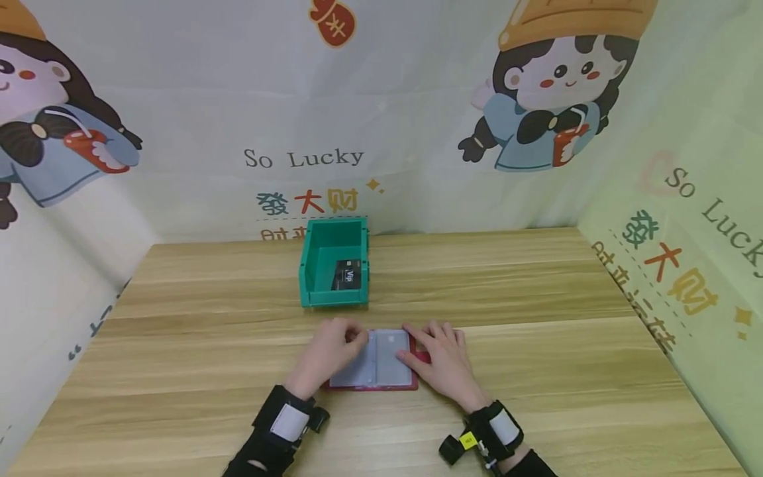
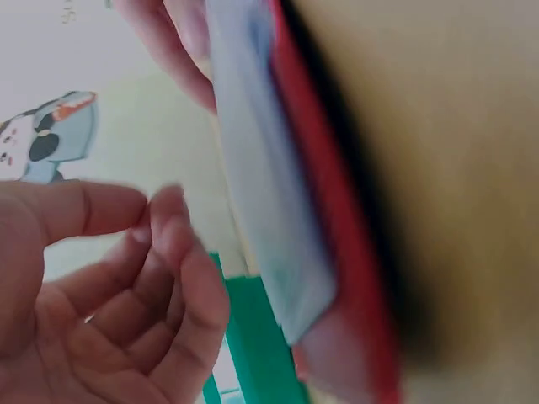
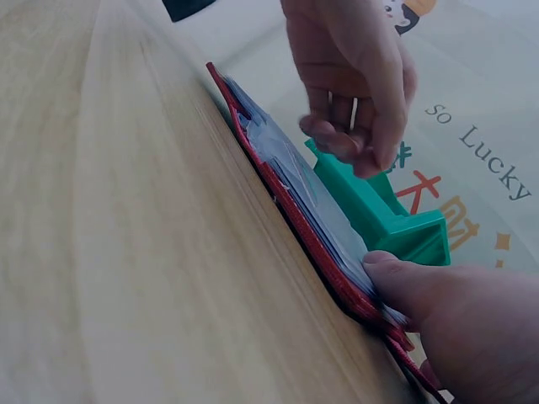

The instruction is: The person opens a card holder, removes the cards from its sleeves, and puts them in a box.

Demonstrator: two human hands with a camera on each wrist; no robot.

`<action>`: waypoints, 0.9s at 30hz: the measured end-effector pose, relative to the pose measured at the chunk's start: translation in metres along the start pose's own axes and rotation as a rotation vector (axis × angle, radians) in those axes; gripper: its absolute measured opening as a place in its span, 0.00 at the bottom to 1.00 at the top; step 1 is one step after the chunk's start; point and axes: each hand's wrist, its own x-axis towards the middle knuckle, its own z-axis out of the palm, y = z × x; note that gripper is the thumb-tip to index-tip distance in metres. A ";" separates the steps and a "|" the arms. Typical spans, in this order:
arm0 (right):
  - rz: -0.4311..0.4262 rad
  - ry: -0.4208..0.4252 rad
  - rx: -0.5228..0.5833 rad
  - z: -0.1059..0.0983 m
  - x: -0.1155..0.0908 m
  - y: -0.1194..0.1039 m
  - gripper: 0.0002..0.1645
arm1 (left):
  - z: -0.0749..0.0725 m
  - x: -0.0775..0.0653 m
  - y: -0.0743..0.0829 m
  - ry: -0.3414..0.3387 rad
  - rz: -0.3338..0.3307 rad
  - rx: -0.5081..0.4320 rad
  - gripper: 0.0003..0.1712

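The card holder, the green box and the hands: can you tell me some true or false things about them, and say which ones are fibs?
1. A black card is in the green box. True.
2. The right hand touches the card holder. True.
3. The card holder is shut. False: it lies open.
4. One hand is inside the green box. False: the left hand is over the card holder.
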 end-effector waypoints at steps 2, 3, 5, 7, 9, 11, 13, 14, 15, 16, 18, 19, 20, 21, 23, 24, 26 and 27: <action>-0.003 -0.001 -0.003 0.000 0.000 0.000 0.32 | 0.004 -0.005 -0.001 -0.050 0.016 -0.021 0.11; -0.004 -0.002 -0.003 0.000 0.000 0.000 0.32 | 0.005 -0.007 -0.001 -0.066 0.021 -0.029 0.12; -0.005 -0.004 -0.004 -0.001 0.000 0.000 0.31 | 0.008 -0.010 -0.002 -0.077 0.031 -0.039 0.11; -0.004 -0.004 -0.003 -0.001 0.000 0.000 0.31 | 0.010 -0.011 -0.004 -0.084 0.030 -0.055 0.08; -0.004 -0.002 -0.001 -0.001 0.000 0.000 0.31 | 0.010 -0.013 -0.005 -0.095 0.025 -0.074 0.06; -0.005 0.002 0.001 0.000 0.000 0.000 0.30 | 0.010 -0.014 -0.005 -0.115 0.008 -0.102 0.04; -0.010 0.011 0.006 0.000 0.000 0.000 0.30 | 0.010 -0.015 -0.005 -0.138 -0.010 -0.127 0.05; -0.013 0.014 0.006 0.000 0.000 0.000 0.29 | 0.010 -0.015 -0.005 -0.146 -0.016 -0.136 0.06; -0.016 0.017 0.007 0.000 0.000 0.000 0.29 | 0.010 -0.016 -0.005 -0.152 -0.022 -0.143 0.06; -0.019 0.019 0.009 0.000 0.000 0.000 0.29 | 0.011 -0.016 -0.005 -0.155 -0.029 -0.149 0.06; -0.021 0.024 0.018 0.000 -0.001 0.000 0.29 | 0.012 -0.017 -0.004 -0.162 -0.028 -0.153 0.07; -0.021 0.026 0.021 0.000 -0.001 0.000 0.29 | 0.012 -0.017 -0.004 -0.163 -0.020 -0.149 0.08; -0.021 0.028 0.024 -0.001 -0.001 0.000 0.29 | 0.013 -0.017 -0.003 -0.169 -0.014 -0.149 0.08; -0.019 0.030 0.029 -0.001 -0.001 0.000 0.28 | 0.014 -0.017 -0.002 -0.174 -0.007 -0.151 0.08; -0.016 0.033 0.029 -0.001 -0.001 0.000 0.28 | 0.016 -0.017 -0.001 -0.187 0.006 -0.152 0.09; -0.013 0.033 0.030 -0.002 0.000 0.000 0.28 | 0.017 -0.017 -0.001 -0.191 0.011 -0.154 0.09; -0.008 0.028 0.023 -0.002 0.000 0.000 0.28 | 0.018 -0.017 0.000 -0.196 0.012 -0.159 0.09; -0.004 0.025 0.020 -0.001 0.000 0.000 0.29 | 0.019 -0.017 0.000 -0.195 0.012 -0.160 0.08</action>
